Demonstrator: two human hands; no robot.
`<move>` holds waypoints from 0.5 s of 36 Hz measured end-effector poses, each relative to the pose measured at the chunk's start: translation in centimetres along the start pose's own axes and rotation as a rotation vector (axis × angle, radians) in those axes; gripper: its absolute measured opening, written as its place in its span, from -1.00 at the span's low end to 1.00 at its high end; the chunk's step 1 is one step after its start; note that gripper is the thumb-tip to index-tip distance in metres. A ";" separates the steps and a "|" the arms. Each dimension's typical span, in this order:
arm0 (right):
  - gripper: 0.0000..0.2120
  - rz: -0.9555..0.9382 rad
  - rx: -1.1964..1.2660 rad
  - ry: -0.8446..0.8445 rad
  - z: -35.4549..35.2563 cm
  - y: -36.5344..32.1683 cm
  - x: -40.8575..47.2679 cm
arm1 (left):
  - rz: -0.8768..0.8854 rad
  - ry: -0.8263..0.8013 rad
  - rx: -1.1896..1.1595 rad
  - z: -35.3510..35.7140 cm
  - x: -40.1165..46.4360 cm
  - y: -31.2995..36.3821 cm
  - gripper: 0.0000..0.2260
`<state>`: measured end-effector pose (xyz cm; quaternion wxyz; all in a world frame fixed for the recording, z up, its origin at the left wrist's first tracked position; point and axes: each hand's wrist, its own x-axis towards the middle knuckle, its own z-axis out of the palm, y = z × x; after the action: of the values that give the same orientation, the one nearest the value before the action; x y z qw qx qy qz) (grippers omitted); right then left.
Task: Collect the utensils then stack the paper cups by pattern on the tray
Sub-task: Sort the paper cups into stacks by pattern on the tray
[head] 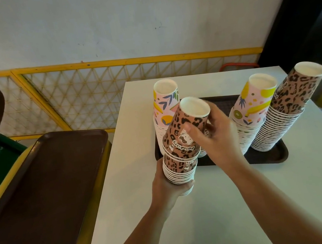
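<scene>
Head view shows, nearest to the person, both hands busy with one short stack of brown leopard-print paper cups [181,160], all upside down. Left hand [170,185] grasps the bottom of this stack from the left side and holds it just at the near left corner of the dark brown plastic tray [280,156]; I cannot tell if the stack rests on the white surface [217,206] or is lifted. Right hand [214,133] is curled around the top cup, which sits tilted, so I judge it is being fitted on the stack.

Behind the hands, on the tray, stands a stack of pink fruit-pattern paper cups [164,109]. To the right of the right hand leans a second fruit-pattern stack [252,114], and further right a tall leopard-print stack [288,110].

By my judgement the sorting is almost done: each stack holds one pattern, and no loose cups are visible. What is left is to put the held stack on the tray, maybe joined with the tall leopard one. No utensils are visible.

Left of the hands, an empty dark brown tray [48,188] lies on a yellow stand.
</scene>
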<state>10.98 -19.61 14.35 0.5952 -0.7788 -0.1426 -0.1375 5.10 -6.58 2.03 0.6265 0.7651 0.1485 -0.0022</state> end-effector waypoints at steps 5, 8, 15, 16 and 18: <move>-0.46 -0.035 0.127 0.224 -1.7 -1.4 2.0 | -0.034 0.010 -0.017 -0.2 0.2 -0.3 -0.21; -0.51 -0.083 0.108 0.372 -3.2 -1.7 3.6 | -0.038 0.015 -0.018 -0.4 0.3 -0.5 -0.20; -0.43 -0.086 -0.260 0.419 -3.0 2.5 5.6 | -0.015 0.023 -0.008 -0.6 0.7 -0.4 -0.21; -0.42 -0.078 -0.309 0.405 -2.7 3.4 5.5 | -0.012 0.023 -0.010 -0.6 0.7 -0.4 -0.21; -0.39 -0.052 -0.331 0.363 -2.1 5.0 5.1 | -0.012 0.017 -0.023 -0.5 0.8 -0.2 -0.21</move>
<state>17.53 -22.59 12.42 0.4716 -0.8244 -0.0288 -0.3117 5.73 -5.85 1.83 0.6339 0.7570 0.1584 0.0023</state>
